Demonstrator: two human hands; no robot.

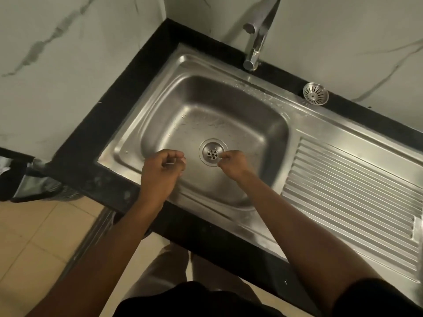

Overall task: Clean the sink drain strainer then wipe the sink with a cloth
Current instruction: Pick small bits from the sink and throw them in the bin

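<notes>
Both forearms reaching over the bench [96,143] edge into the basin. Left hand [163,167] loosely curled, right hand [233,164] pinched at the drain [213,154] rim; whether either held anything could not be told. Strainer [315,93] lifted out and parked on the sink [320,129] ledge by the wall, well apart from the drain, right of the tap [257,40]. Judged early: strainer removed, cleaning unconfirmed, wiping not begun, no cloth in view. Stainless basin beaded with droplets; ribbed drainboard [350,191] to the right; black bench, marble-look walls, tiled floor [39,236].
</notes>
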